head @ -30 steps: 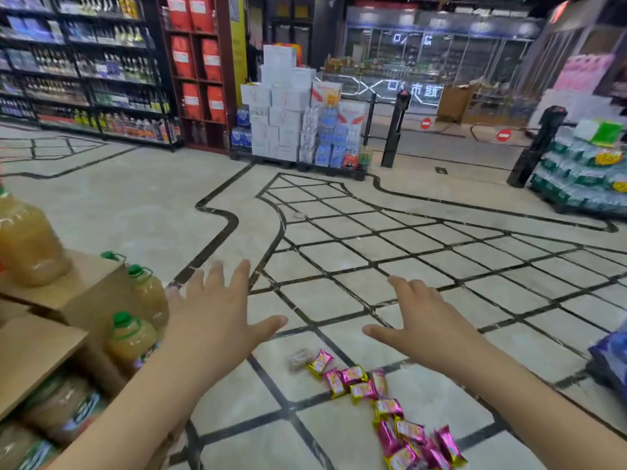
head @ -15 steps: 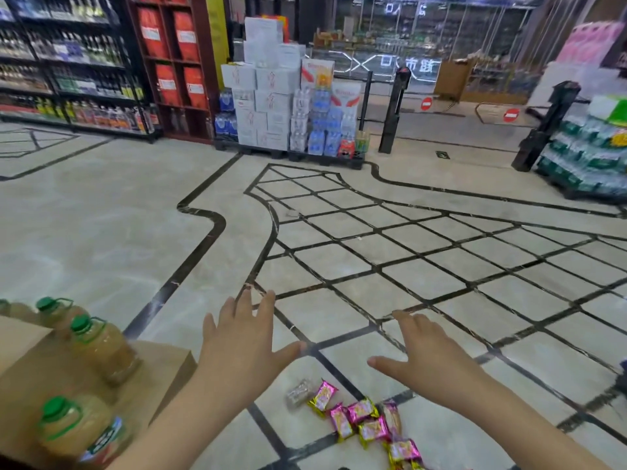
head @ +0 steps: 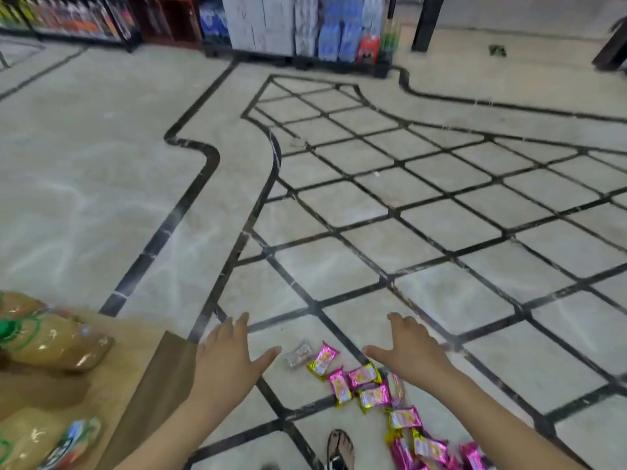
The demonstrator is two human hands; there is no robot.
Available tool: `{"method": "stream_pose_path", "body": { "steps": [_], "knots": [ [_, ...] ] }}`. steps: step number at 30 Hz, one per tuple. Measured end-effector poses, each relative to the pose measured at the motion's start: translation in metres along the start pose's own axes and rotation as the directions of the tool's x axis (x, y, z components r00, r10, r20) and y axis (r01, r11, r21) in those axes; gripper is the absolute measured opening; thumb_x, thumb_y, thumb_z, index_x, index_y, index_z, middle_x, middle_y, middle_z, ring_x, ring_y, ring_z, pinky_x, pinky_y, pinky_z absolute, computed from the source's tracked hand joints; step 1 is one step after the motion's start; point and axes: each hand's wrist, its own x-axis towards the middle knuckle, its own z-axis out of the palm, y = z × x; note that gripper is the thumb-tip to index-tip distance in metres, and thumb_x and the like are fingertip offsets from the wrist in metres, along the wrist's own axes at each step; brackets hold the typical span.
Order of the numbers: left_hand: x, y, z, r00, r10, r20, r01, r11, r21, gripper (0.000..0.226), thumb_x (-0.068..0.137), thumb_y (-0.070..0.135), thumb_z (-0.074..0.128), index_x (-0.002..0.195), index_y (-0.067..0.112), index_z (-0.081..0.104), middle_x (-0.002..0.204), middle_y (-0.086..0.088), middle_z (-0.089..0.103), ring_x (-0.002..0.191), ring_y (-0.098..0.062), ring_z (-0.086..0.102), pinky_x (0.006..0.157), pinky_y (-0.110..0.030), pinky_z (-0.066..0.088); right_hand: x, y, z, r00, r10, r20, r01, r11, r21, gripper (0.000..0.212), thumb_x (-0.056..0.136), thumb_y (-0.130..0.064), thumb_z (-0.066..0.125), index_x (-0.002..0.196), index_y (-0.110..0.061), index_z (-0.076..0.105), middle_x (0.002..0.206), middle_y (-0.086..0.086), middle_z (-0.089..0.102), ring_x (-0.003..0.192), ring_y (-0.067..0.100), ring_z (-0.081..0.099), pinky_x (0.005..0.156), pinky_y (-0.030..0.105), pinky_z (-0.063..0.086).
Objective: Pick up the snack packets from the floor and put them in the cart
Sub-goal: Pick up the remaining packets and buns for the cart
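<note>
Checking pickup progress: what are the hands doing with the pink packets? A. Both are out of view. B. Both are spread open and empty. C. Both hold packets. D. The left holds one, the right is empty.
B: the left hand and right hand have spread fingers and hold nothing, while the packets lie on the floor.

Left hand [head: 227,362]: stretched forward, palm down, fingers spread, holding nothing.
Right hand [head: 412,352]: likewise extended, thumb out, empty.
</note>
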Motion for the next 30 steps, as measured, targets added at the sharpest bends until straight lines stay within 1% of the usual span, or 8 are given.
{"method": "stream_pose_path", "body": {
  "steps": [6,9,14,19,22,25,28,30],
  "knots": [
    [0.091,-0.023,0.125,0.965,-0.005,0.263,-0.017,0.997,0.080,0.117,0.064,0.094,0.008,0.152,0.020,0.026,0.154,-0.007,0.038,0.140,-0.025,0.037,0.111,-0.044,0.036,0.134,0.031,0.099,0.967,0.186,0.174,-0.210,0.968,0.135,0.080,0.082,-0.063,0.062,0.137,-0.010,0.040,0.131,0.014,0.051,0.122,0.032,0.050,0.094,0.038,0.046],
    [0.145,-0.039,0.205,0.943,0.024,0.332,-0.061,0.993,0.100,0.125,0.057,0.097,-0.004,0.153,0.021,0.022,0.155,-0.007,0.035,0.142,-0.026,0.034,0.113,-0.043,0.033,0.206,0.047,0.171,0.939,0.265,0.221,-0.319,0.911,0.262,0.055,0.079,-0.060,0.067,0.102,-0.013,0.053,0.097,0.006,0.060,0.093,0.027,0.060,0.076,0.035,0.048],
    [0.231,-0.057,0.349,0.925,0.046,0.378,-0.079,0.994,0.071,0.103,0.075,0.087,0.031,0.153,0.021,0.021,0.155,-0.007,0.035,0.143,-0.025,0.031,0.115,-0.043,0.031,0.320,0.069,0.317,0.906,0.319,0.277,-0.416,0.791,0.449,0.043,0.077,-0.046,0.077,0.091,-0.012,0.053,0.083,0.001,0.059,0.089,0.019,0.059,0.068,0.030,0.044],
    [0.301,-0.074,0.495,0.930,0.093,0.356,-0.098,0.995,-0.002,0.099,0.079,0.077,0.050,0.153,0.016,0.025,0.152,-0.008,0.039,0.140,-0.027,0.035,0.113,-0.040,0.029,0.422,0.092,0.453,0.877,0.399,0.268,-0.480,0.753,0.450,0.064,0.082,-0.050,0.071,0.115,0.003,0.058,0.112,0.017,0.063,0.112,0.033,0.056,0.095,0.038,0.042],
    [0.330,-0.083,0.573,0.915,0.139,0.378,-0.146,0.989,-0.010,0.103,0.077,0.081,0.048,0.152,0.014,0.026,0.151,-0.009,0.040,0.139,-0.029,0.037,0.112,-0.041,0.030,0.467,0.103,0.526,0.864,0.443,0.239,-0.503,0.776,0.381,0.083,0.072,-0.077,0.057,0.112,-0.004,0.060,0.109,0.015,0.065,0.116,0.035,0.054,0.095,0.038,0.039],
    [0.354,-0.089,0.635,0.911,0.178,0.372,-0.185,0.983,-0.018,0.113,0.066,0.088,0.037,0.150,0.012,0.032,0.145,-0.010,0.047,0.133,-0.030,0.044,0.108,-0.043,0.036,0.500,0.109,0.580,0.844,0.505,0.183,-0.537,0.788,0.301,0.079,0.073,-0.082,0.051,0.105,-0.010,0.061,0.112,0.011,0.063,0.123,0.035,0.043,0.103,0.047,0.034],
    [0.376,-0.096,0.681,0.885,0.194,0.423,-0.174,0.981,-0.085,0.103,0.072,0.077,0.058,0.150,0.016,0.029,0.139,-0.008,0.052,0.126,-0.030,0.048,0.102,-0.042,0.039,0.523,0.107,0.618,0.816,0.571,0.089,-0.571,0.775,0.270,0.081,0.067,-0.087,0.049,0.095,-0.012,0.062,0.103,0.008,0.063,0.121,0.032,0.039,0.108,0.053,0.024],
    [0.388,-0.100,0.703,0.866,0.204,0.456,-0.146,0.976,-0.161,0.091,0.071,0.077,0.059,0.142,0.023,0.040,0.120,-0.004,0.061,0.111,-0.029,0.056,0.088,-0.040,0.047,0.533,0.102,0.633,0.812,0.584,0.006,-0.552,0.764,0.334,0.081,0.063,-0.087,0.056,0.090,-0.010,0.062,0.092,0.006,0.061,0.118,0.030,0.040,0.101,0.048,0.029]
  ]
}}
